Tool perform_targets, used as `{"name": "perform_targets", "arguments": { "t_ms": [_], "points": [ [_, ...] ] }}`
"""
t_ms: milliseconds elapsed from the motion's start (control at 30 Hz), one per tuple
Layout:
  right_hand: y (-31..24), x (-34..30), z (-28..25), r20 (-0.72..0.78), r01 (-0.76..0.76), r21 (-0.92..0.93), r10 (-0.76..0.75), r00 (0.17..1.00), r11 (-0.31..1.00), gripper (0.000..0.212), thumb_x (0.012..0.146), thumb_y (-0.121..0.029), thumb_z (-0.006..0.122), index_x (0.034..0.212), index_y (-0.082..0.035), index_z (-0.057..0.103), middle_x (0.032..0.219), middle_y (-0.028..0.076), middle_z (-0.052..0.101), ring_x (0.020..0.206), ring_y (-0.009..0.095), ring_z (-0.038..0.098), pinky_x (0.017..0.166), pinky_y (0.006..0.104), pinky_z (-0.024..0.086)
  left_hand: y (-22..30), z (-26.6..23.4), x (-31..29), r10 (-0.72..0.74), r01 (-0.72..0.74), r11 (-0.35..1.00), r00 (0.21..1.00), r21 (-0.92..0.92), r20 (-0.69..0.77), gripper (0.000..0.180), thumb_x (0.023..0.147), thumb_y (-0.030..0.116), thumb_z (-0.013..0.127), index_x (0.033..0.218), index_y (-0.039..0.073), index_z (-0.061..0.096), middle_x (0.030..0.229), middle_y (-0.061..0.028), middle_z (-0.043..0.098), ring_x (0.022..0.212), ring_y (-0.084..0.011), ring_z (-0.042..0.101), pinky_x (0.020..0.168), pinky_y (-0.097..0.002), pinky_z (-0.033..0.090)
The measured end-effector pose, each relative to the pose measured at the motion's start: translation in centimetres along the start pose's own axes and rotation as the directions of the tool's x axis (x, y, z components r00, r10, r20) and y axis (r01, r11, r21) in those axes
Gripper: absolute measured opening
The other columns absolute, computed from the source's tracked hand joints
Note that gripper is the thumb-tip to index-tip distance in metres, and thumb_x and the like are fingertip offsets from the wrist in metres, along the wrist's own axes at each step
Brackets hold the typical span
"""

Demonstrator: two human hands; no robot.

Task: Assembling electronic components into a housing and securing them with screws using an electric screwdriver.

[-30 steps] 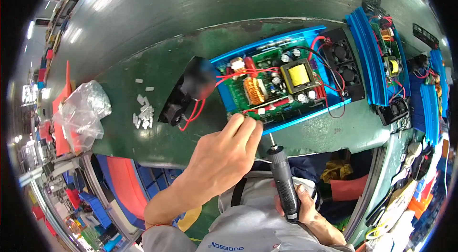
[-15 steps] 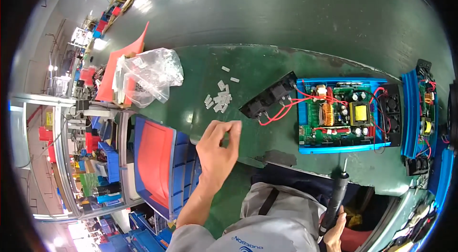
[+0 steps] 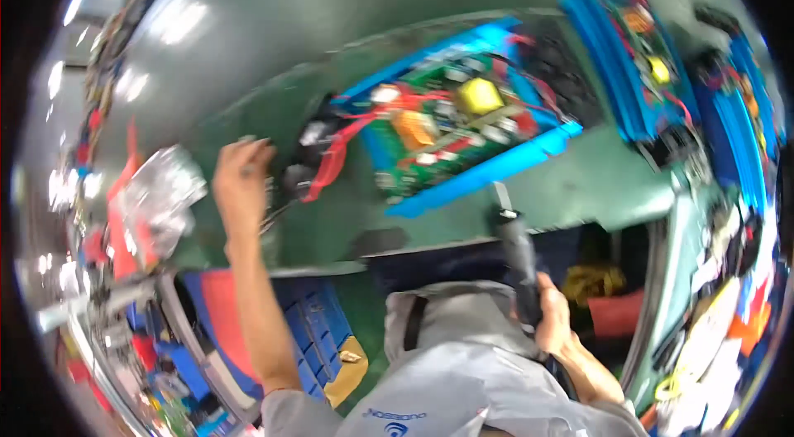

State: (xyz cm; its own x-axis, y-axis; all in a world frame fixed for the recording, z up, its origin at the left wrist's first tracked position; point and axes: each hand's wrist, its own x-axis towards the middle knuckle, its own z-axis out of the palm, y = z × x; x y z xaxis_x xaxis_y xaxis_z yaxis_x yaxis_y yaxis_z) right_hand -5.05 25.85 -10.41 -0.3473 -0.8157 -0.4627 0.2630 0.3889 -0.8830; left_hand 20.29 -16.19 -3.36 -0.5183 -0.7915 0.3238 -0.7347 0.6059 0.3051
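The open blue metal housing [image 3: 488,172] with its green circuit board [image 3: 455,166] lies tilted on the dark green tabletop [image 3: 612,189], near its front edge. No hand touches it now; a second ago the left hand [image 3: 244,176] was at the board's near-left corner. That hand has since gone left, past the black panel [image 3: 313,139] joined to the board by red wires [image 3: 332,160]. It is now over the spot where small white pieces lay; they are hidden or blurred, and whether its grip has closed on one I cannot tell. I judge that work on the board is paused while the hand is among those pieces. The right hand [image 3: 552,317] has its grip wrapped around a black cylindrical screwdriver [image 3: 518,263], as before, the bit pointing toward the housing, apparently apart from it. Farther out, a crumpled clear plastic bag [image 3: 169,189] lies at left, and a second blue metal unit [image 3: 616,73] stands at right.
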Motion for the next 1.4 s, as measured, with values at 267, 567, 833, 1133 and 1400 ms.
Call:
{"name": "perform_targets", "arguments": {
  "t_ms": [267, 567, 833, 1133, 1400],
  "points": [
    [-1.6, 0.0, -0.3, 0.020, 0.108, -0.053, -0.107, 0.994, 0.993, 0.042, 0.109, -0.031, 0.038, 0.141, -0.005, 0.047, 0.075, 0.012, 0.059, 0.065, 0.025, 0.061, 0.063, 0.0357, 0.047, 0.4, 1.4, 1.7, -0.150, 0.148, 0.988, 0.984, -0.033, -0.093, 0.023, 0.105, 0.020, 0.055, 0.116, 0.003, 0.065, 0.104, -0.0093, 0.070, 0.082, -0.0182, 0.064, 0.078, -0.0318, 0.052],
    [-4.4, 0.2, -1.7, 0.048, -0.004, -0.044, 0.006, 0.999, 0.999, 0.045, 0.110, -0.036, 0.039, 0.134, 0.001, 0.049, 0.070, 0.020, 0.058, 0.063, 0.034, 0.062, 0.061, 0.0427, 0.046, 20.1, 0.7, 0.5, -0.042, 0.054, 0.911, 0.998, -0.408, 0.037, 0.029, 0.103, 0.016, 0.059, 0.127, 0.000, 0.067, 0.104, -0.0093, 0.072, 0.089, -0.0141, 0.068, 0.078, -0.0248, 0.053],
    [-3.9, 0.6, -1.3, 0.065, 0.047, -0.009, -0.047, 0.997, 0.999, 0.047, 0.110, -0.036, 0.038, 0.132, 0.004, 0.049, 0.067, 0.020, 0.057, 0.060, 0.035, 0.061, 0.059, 0.0435, 0.045, 24.1, 2.9, 0.9, 0.196, -0.051, 0.917, 0.922, -0.397, 0.333, 0.015, 0.098, 0.001, 0.063, 0.110, -0.004, 0.071, 0.099, -0.0080, 0.071, 0.089, -0.0152, 0.068, 0.081, -0.0262, 0.052],
    [-4.2, 1.8, -2.3, 0.165, -0.042, 0.158, 0.016, 0.986, 0.987, 0.056, 0.110, -0.045, 0.033, 0.133, 0.002, 0.051, 0.074, 0.011, 0.060, 0.068, 0.020, 0.058, 0.065, 0.0353, 0.045, 24.4, 4.4, 2.4, 0.552, -0.548, 0.832, 0.801, -0.091, 0.231, 0.011, 0.086, 0.000, 0.074, 0.097, 0.002, 0.074, 0.127, -0.0088, 0.064, 0.110, -0.0258, 0.061, 0.091, -0.0347, 0.049],
    [-2.7, 2.0, -2.7, 0.438, -0.356, 0.502, 0.123, 0.890, 0.788, 0.075, 0.104, -0.064, 0.029, 0.135, -0.001, 0.055, 0.078, 0.007, 0.067, 0.068, 0.011, 0.058, 0.063, 0.0259, 0.045, 23.2, 4.7, 3.5, 0.545, -0.478, 0.834, 0.789, -0.274, 0.284, 0.010, 0.079, 0.000, 0.076, 0.084, 0.002, 0.067, 0.150, -0.0165, 0.050, 0.134, -0.0369, 0.050, 0.111, -0.0441, 0.039]
  ]
}}
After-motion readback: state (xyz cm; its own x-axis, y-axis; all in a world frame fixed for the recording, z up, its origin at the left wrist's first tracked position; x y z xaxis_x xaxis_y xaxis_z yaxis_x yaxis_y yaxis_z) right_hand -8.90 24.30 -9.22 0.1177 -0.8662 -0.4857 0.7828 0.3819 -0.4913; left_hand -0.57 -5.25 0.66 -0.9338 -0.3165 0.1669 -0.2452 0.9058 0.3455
